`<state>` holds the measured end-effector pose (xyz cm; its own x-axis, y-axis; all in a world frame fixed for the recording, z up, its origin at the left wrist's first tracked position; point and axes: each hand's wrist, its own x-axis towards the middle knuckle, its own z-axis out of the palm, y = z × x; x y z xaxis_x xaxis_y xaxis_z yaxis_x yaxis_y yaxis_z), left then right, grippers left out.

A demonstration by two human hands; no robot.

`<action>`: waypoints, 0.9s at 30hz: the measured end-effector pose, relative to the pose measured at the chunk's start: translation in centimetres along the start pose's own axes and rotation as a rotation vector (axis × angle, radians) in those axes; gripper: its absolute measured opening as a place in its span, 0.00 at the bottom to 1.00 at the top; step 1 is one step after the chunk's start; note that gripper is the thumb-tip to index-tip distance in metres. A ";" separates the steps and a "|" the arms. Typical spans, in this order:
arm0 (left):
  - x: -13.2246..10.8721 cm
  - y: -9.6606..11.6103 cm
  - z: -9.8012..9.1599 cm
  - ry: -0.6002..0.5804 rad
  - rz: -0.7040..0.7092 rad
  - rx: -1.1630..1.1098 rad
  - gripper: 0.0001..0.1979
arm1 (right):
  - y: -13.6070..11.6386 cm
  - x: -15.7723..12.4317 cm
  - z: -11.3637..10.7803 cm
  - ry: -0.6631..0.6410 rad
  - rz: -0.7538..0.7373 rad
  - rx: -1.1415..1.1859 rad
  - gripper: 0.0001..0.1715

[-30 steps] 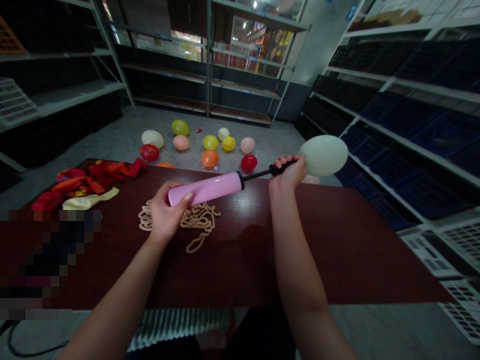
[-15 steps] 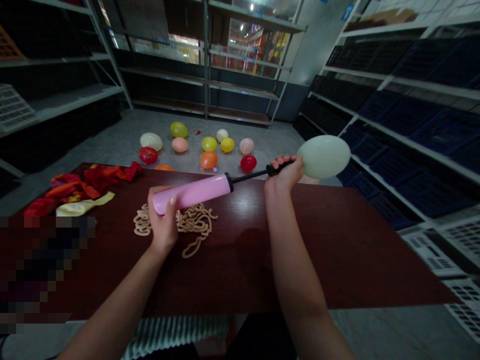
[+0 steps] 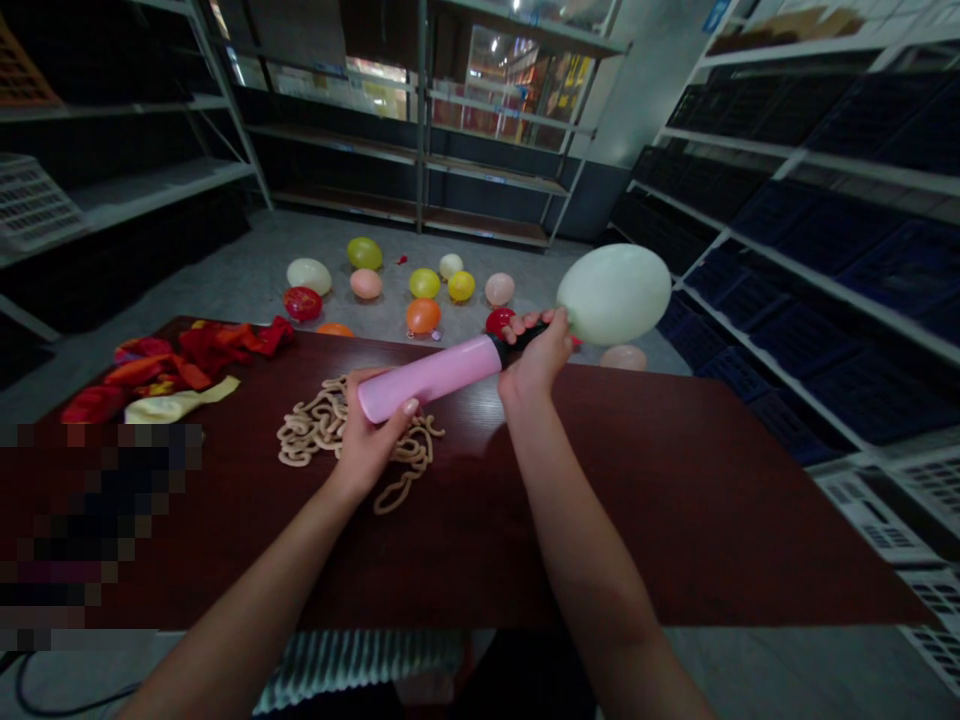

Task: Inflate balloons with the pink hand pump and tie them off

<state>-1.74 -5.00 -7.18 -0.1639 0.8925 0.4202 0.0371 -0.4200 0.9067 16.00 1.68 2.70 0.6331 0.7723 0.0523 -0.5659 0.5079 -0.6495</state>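
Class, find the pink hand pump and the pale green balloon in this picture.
pink hand pump (image 3: 427,378), head view, middle of the barrel
pale green balloon (image 3: 615,295), head view, middle of the bulge

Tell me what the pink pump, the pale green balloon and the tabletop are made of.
The pink hand pump looks like moulded plastic: smooth, with a soft sheen along the barrel. The pale green balloon looks like thin latex, taut and satiny, with a faintly translucent skin. The tabletop looks like polished dark red-brown wood or wood-look laminate: it shows fine grain and glare, but the look doesn't settle which.
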 end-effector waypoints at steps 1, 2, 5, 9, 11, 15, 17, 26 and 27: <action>0.3 0.2 -0.1 -0.005 0.005 0.015 0.25 | -0.1 0.0 0.0 0.008 -0.002 0.006 0.15; 0.5 0.5 -0.1 -0.006 0.012 0.032 0.25 | -0.3 0.0 0.0 0.011 -0.006 0.011 0.15; 1.0 1.3 -0.1 -0.023 0.031 0.121 0.24 | -0.9 0.2 0.1 0.014 -0.026 -0.004 0.15; 0.9 1.9 -0.1 -0.072 0.021 0.232 0.23 | -1.9 0.6 0.1 0.012 -0.052 -0.051 0.15; 0.8 1.9 -0.3 -0.081 0.025 0.253 0.22 | -2.5 0.8 0.1 0.009 -0.064 -0.058 0.15; 1.1 1.7 -0.8 -0.069 0.049 0.226 0.20 | -4.0 1.4 0.2 0.026 -0.116 -0.067 0.16; 1.4 1.8 -1.1 -0.068 0.069 0.194 0.21 | -5.0 1.8 0.2 0.044 -0.148 -0.051 0.17; 3.0 -0.1 -3.7 0.141 0.160 0.202 0.28 | -8.6 2.6 -0.1 0.151 -0.255 0.090 0.22; 3.1 -0.4 -4.0 0.184 0.175 0.214 0.29 | -8.7 2.4 0.0 0.157 -0.260 0.083 0.23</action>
<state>-6.21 -2.70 -6.39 -0.3113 0.7570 0.5746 0.2836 -0.5031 0.8164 22.44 -0.83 8.46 0.8324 0.5473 0.0868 -0.4111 0.7149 -0.5656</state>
